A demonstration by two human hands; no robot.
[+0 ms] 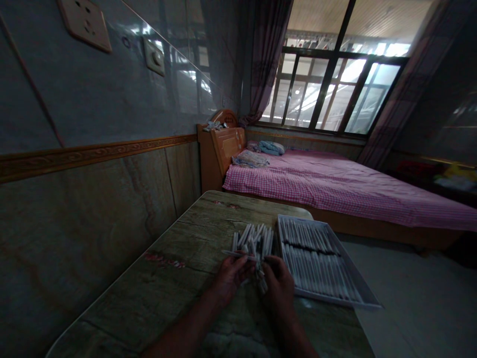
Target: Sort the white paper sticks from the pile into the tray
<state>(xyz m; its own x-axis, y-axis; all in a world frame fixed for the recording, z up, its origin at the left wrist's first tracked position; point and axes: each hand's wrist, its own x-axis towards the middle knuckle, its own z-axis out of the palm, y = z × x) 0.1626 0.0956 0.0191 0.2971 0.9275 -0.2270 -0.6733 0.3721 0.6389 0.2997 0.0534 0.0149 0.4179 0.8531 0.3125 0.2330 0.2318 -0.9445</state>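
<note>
My left hand (pixel 234 272) is closed, pinching a slim white pen-like stick (pixel 233 253) that lies crosswise over the fingers. My right hand (pixel 278 283) has its fingers curled at the near side of a loose pile of white pen-like sticks (pixel 253 236), closed on a stick (pixel 262 284) beside the thumb; the fingertips are partly hidden. To the right of the pile, a shallow white tray (pixel 359 266) holds many more such sticks in two rows, side by side. The picture is dim, so the sticks' exact kind is unclear.
Everything lies on a stone-patterned table (pixel 186 288) with rounded corners. A tiled wall (pixel 122 199) runs along the left. Beyond the table stands a bed (pixel 316 184) with a pink checked sheet, below a window (pixel 335 89). The tray's right corner reaches past the table edge.
</note>
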